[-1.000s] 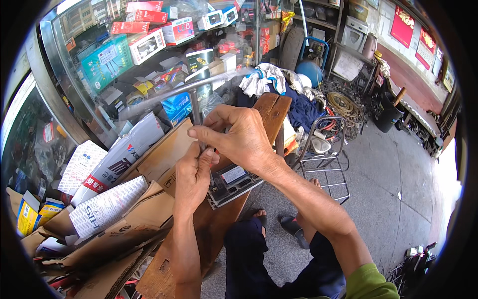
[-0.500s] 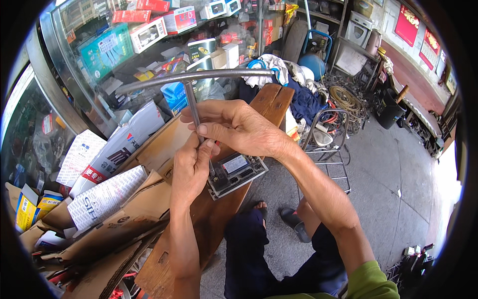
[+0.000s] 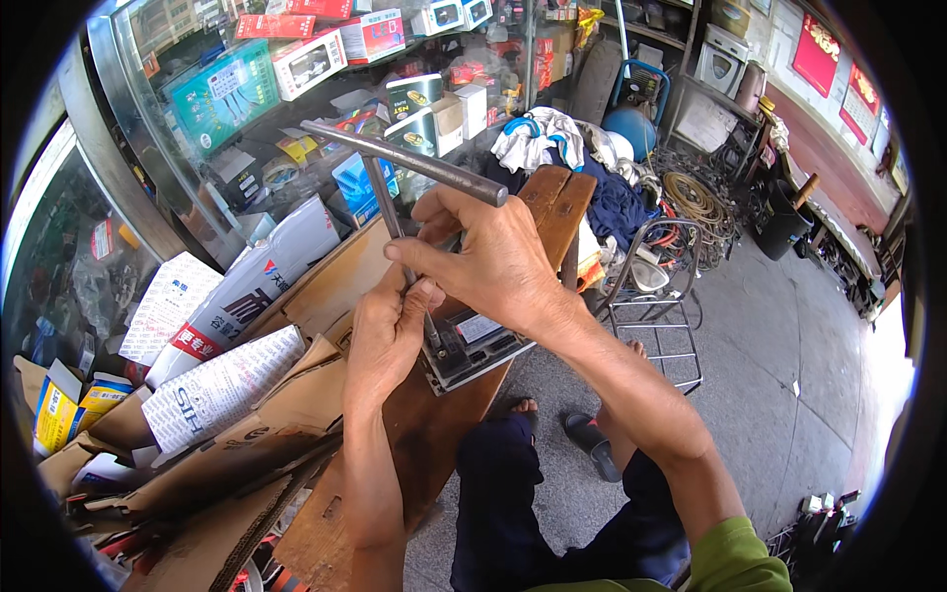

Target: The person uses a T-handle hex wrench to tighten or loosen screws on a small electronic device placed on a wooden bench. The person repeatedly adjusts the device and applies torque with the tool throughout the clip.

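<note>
Plainly, a grey metal T-shaped tool with a long round crossbar (image 3: pixel 419 166) stands tilted over a flat, black rectangular device with a pale edge and a white label (image 3: pixel 464 363). The device lies on a brown wooden bench (image 3: pixel 419 444), near its right-hand edge. The left hand (image 3: pixel 385 331) is closed around the lower shaft; the right hand (image 3: pixel 493 247), fingers curled, has its thumb against the shaft higher up, just under the crossbar.

Opened brown cardboard boxes (image 3: pixel 266 412) crowd the bench's left side, with a long white carton printed in black and red (image 3: pixel 258 281) behind them. A glass display case full of small boxes (image 3: pixel 128 59) rises beyond. To the right stands a bent-tube metal rack (image 3: pixel 653 329).

The right hand covers the device's far part, and the left hand hides a stretch of shaft. Whether the tool's tip sits on a fastener is too small to tell.
</note>
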The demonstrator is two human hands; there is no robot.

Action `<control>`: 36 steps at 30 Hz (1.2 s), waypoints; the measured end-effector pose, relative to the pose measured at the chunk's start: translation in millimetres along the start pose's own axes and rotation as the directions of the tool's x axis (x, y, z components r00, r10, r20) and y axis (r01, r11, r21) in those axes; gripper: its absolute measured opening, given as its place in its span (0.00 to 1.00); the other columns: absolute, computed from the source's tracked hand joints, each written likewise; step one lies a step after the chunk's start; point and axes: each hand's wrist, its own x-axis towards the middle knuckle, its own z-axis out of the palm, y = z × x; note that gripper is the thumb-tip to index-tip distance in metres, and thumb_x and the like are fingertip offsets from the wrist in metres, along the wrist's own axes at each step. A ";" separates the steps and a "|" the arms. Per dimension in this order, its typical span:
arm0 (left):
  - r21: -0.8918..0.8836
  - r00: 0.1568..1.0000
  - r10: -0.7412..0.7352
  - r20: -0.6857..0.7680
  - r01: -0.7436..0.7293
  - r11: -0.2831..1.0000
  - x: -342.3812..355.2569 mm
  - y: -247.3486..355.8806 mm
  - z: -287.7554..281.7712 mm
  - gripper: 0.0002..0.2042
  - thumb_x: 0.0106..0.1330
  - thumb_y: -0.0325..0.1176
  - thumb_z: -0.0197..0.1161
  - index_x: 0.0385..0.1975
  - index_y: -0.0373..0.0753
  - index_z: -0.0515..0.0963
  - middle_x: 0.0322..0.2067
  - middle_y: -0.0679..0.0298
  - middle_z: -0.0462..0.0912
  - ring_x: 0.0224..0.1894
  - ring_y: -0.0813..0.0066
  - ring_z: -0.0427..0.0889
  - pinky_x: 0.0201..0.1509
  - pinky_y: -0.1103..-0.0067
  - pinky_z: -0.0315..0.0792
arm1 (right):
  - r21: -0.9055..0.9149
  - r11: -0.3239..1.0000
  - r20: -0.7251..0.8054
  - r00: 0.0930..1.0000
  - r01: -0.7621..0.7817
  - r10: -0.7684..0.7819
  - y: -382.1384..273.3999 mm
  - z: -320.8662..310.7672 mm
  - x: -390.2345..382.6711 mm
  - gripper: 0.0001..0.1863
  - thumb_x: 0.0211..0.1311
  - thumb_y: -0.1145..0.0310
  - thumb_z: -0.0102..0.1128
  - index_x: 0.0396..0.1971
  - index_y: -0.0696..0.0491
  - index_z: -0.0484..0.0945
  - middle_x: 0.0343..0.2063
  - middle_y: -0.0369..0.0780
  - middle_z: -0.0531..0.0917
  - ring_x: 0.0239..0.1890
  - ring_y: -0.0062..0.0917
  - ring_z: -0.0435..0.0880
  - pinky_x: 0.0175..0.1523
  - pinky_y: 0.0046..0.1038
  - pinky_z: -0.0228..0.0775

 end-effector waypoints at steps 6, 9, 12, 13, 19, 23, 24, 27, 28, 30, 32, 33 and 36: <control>0.014 0.999 0.028 0.043 -0.028 1.000 -0.5 -0.4 -1.4 0.07 0.74 0.27 0.55 0.44 0.31 0.76 0.30 0.52 0.87 0.36 0.59 0.88 0.41 0.68 0.78 | 0.177 0.979 0.214 0.967 0.103 -0.141 9.7 -1.7 -0.9 0.13 0.64 0.73 0.59 0.48 0.59 0.76 0.25 0.53 0.80 0.30 0.49 0.84 0.38 0.42 0.75; 0.053 0.997 -0.016 0.075 0.012 0.998 -0.1 0.2 -2.4 0.08 0.74 0.29 0.56 0.44 0.31 0.75 0.30 0.51 0.87 0.37 0.55 0.88 0.42 0.67 0.78 | 0.190 0.975 0.171 0.974 0.118 -0.151 10.3 -0.8 1.0 0.07 0.64 0.74 0.59 0.39 0.59 0.74 0.25 0.52 0.79 0.31 0.51 0.81 0.37 0.43 0.73; 0.072 0.995 -0.057 0.079 0.051 0.996 -1.3 4.0 -2.2 0.08 0.74 0.30 0.56 0.43 0.32 0.75 0.31 0.51 0.87 0.38 0.52 0.88 0.43 0.66 0.78 | 0.135 0.988 0.171 0.981 0.071 -0.094 9.7 -3.0 -1.8 0.05 0.61 0.74 0.63 0.34 0.59 0.77 0.24 0.49 0.80 0.32 0.48 0.82 0.36 0.41 0.74; 0.090 0.995 -0.063 0.073 0.056 0.994 -2.0 5.6 -2.6 0.08 0.74 0.30 0.56 0.43 0.32 0.75 0.31 0.51 0.87 0.38 0.52 0.88 0.43 0.66 0.78 | 0.128 0.984 0.120 0.983 0.123 -0.139 9.3 -2.7 -2.5 0.05 0.61 0.73 0.64 0.33 0.59 0.78 0.24 0.49 0.80 0.32 0.47 0.82 0.36 0.40 0.74; 0.038 0.990 -0.135 0.042 0.133 0.990 0.5 12.1 -6.5 0.07 0.74 0.30 0.56 0.44 0.33 0.77 0.34 0.53 0.87 0.40 0.53 0.87 0.44 0.66 0.78 | 0.079 0.995 0.103 0.992 0.062 -0.070 4.1 -8.1 -4.4 0.09 0.61 0.73 0.65 0.39 0.59 0.83 0.31 0.48 0.85 0.35 0.42 0.85 0.38 0.37 0.77; 0.014 0.986 -0.116 0.119 0.115 0.993 -2.6 10.0 -6.2 0.08 0.74 0.30 0.56 0.43 0.33 0.76 0.34 0.52 0.86 0.39 0.51 0.87 0.44 0.66 0.78 | 0.392 0.920 0.214 0.972 0.001 -0.092 0.9 -20.0 -3.4 0.18 0.69 0.72 0.59 0.57 0.58 0.76 0.49 0.48 0.84 0.47 0.32 0.86 0.46 0.34 0.80; 0.066 0.983 -0.134 0.123 0.126 0.990 -4.4 8.7 -4.6 0.08 0.74 0.31 0.57 0.42 0.31 0.76 0.33 0.51 0.86 0.38 0.50 0.86 0.42 0.65 0.77 | 0.480 0.871 0.332 0.940 -0.105 -0.070 0.8 -22.0 -3.3 0.19 0.71 0.71 0.57 0.60 0.57 0.74 0.53 0.48 0.83 0.50 0.30 0.85 0.48 0.33 0.80; 0.104 0.996 0.029 0.088 -0.038 0.994 -8.0 2.8 2.9 0.08 0.74 0.31 0.58 0.41 0.32 0.75 0.34 0.50 0.86 0.39 0.49 0.86 0.41 0.65 0.77 | 0.567 0.809 0.362 0.929 -0.155 -0.076 4.0 -21.8 -1.0 0.15 0.76 0.71 0.52 0.58 0.59 0.76 0.48 0.43 0.85 0.50 0.22 0.84 0.50 0.27 0.79; 0.099 0.995 -0.011 0.101 0.001 0.995 -9.3 1.2 4.6 0.08 0.72 0.29 0.60 0.44 0.31 0.75 0.34 0.52 0.86 0.38 0.53 0.86 0.42 0.67 0.77 | 0.553 0.815 0.387 0.920 -0.174 -0.066 6.1 -20.2 0.5 0.15 0.75 0.71 0.53 0.56 0.59 0.76 0.45 0.42 0.86 0.49 0.22 0.84 0.50 0.26 0.79; -0.055 0.997 -0.053 0.059 0.056 0.997 -13.3 0.8 9.4 0.10 0.70 0.27 0.62 0.47 0.30 0.75 0.35 0.53 0.85 0.39 0.58 0.86 0.44 0.68 0.77 | 0.545 0.824 0.320 0.947 -0.156 -0.033 10.1 -17.7 2.7 0.11 0.74 0.72 0.55 0.51 0.59 0.79 0.32 0.39 0.87 0.39 0.18 0.86 0.44 0.24 0.79; -0.169 0.998 -0.060 -0.033 0.054 0.984 -17.4 3.9 14.5 0.13 0.68 0.26 0.65 0.49 0.30 0.75 0.36 0.55 0.85 0.40 0.62 0.85 0.46 0.70 0.77 | 0.469 0.877 0.295 0.954 -0.100 -0.049 13.7 -16.6 6.9 0.10 0.72 0.74 0.56 0.48 0.58 0.80 0.28 0.39 0.86 0.33 0.17 0.85 0.38 0.26 0.78; -0.206 0.993 -0.054 -0.109 0.030 0.978 -19.6 6.9 18.1 0.14 0.67 0.25 0.66 0.50 0.30 0.76 0.36 0.55 0.85 0.40 0.65 0.85 0.47 0.70 0.76 | 0.432 0.898 0.288 0.956 -0.078 -0.056 14.4 -16.3 8.8 0.09 0.72 0.74 0.57 0.47 0.58 0.81 0.26 0.39 0.86 0.31 0.17 0.85 0.35 0.27 0.77; -0.181 0.960 -0.061 -0.273 0.010 0.983 -21.9 16.0 23.9 0.14 0.65 0.24 0.68 0.49 0.31 0.77 0.38 0.56 0.84 0.42 0.69 0.83 0.50 0.72 0.75 | 0.331 0.943 0.136 0.988 0.019 -0.067 11.4 -8.8 13.4 0.08 0.67 0.70 0.64 0.39 0.58 0.83 0.24 0.47 0.83 0.22 0.30 0.83 0.28 0.32 0.73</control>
